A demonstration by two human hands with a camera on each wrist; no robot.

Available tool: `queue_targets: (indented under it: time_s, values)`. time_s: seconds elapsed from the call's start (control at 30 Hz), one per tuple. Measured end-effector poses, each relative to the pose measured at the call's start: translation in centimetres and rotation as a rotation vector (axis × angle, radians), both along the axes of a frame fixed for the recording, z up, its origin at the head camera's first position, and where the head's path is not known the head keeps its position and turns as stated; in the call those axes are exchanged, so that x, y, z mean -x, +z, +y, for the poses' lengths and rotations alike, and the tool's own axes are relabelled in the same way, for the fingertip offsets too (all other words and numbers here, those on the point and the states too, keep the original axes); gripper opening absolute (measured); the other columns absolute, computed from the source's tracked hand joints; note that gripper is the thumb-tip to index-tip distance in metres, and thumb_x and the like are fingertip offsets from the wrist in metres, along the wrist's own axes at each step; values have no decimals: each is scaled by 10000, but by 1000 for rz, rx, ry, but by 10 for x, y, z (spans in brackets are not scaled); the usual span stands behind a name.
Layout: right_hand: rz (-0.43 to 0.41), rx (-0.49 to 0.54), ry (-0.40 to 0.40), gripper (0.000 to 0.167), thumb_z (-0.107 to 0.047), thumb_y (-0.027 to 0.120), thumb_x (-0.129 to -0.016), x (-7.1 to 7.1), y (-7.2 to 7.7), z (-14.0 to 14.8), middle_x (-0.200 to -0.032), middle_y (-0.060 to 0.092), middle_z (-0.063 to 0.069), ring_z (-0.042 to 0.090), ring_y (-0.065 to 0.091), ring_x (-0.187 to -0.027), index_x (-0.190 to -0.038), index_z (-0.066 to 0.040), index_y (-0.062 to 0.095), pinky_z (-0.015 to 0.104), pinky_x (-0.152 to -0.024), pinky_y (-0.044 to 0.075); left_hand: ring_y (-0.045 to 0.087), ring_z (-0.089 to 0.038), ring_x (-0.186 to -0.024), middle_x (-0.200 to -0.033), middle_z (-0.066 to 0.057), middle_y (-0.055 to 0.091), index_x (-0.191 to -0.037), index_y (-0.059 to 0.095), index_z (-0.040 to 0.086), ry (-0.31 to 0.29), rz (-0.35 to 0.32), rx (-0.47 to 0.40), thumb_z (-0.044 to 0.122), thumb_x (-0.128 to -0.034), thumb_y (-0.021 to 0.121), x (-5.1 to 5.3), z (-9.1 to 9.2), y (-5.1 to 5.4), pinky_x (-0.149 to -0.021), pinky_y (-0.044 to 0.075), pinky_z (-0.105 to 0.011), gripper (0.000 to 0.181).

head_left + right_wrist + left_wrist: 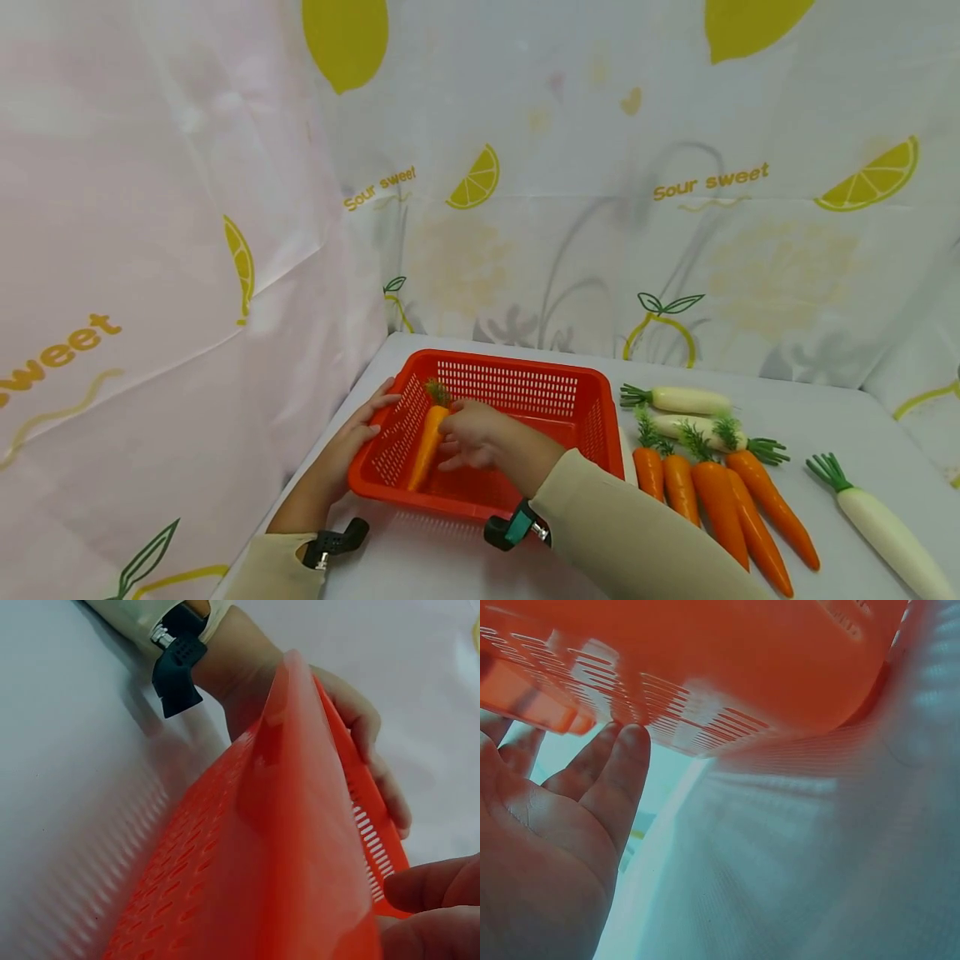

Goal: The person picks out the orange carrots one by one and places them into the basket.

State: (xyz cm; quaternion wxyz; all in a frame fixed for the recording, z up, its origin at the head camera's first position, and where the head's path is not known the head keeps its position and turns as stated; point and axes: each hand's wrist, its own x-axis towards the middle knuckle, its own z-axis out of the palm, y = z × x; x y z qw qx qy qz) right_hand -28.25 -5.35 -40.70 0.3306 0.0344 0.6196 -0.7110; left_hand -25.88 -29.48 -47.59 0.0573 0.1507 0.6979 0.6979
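A red perforated plastic basket (525,508) stands on the white table and holds one orange carrot (424,450) with a green top. The carrot leans along the basket's left side. My left hand (348,442) rests against the left rim, its fingers fairly straight; in the left wrist view, fingertips (634,739) touch the slotted wall from outside. Inside the basket, my right hand (480,433) is beside the carrot with loosely spread fingers. Whether it touches the carrot is unclear. In the right wrist view the basket's wall hides most of the right hand.
Several more carrots (720,508) lie right of the basket. White radishes (690,401) with green stems lie behind them, and another radish (892,533) is at the far right. Patterned cloth (570,275) stands behind and to the left.
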Motion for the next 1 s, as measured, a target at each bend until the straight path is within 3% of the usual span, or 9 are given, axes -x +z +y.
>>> queue_targets:
  time_s: [0.2, 0.57, 0.73, 1.0]
  values:
    - [20, -20, 27, 659, 38, 515, -999, -4, 0, 3, -1562, 366, 345, 554, 374, -1447, -1605, 1, 260, 720, -1046, 452, 11, -386, -1621, -1777, 82, 28, -1588, 369, 55, 1, -16, -1, 31, -1014, 353, 1, 2, 0, -1016, 548, -297, 575]
    - [40, -55, 51, 594, -39, 575, -1009, -7, 5, 11, -1492, 469, 298, 517, 466, -1392, -1563, -6, 362, 662, -1023, 509, 30, -388, -1620, -1775, 87, 42, -1585, 390, 89, 21, -27, 23, 47, -1015, 380, 2, 4, 0, -1000, 559, -298, 572]
    - [45, -32, 39, 473, -96, 588, -1031, -8, 11, 20, -1470, 524, 246, 458, 543, -1335, -1485, -22, 475, 587, -1008, 552, 56, -399, -1616, -1776, 81, 46, -1589, 383, 93, 3, -23, 9, 53, -1021, 390, 4, 5, 0, -1005, 563, -329, 569]
    - [100, 12, 74, 364, -106, 602, -1024, -23, 20, 29, -1415, 555, 201, 404, 603, -1215, -1379, -55, 542, 495, -925, 611, 32, -377, -1618, -1773, 104, 44, -1590, 391, 96, 29, -42, 5, 48, -1022, 368, 1, 1, -1, -999, 561, -302, 570]
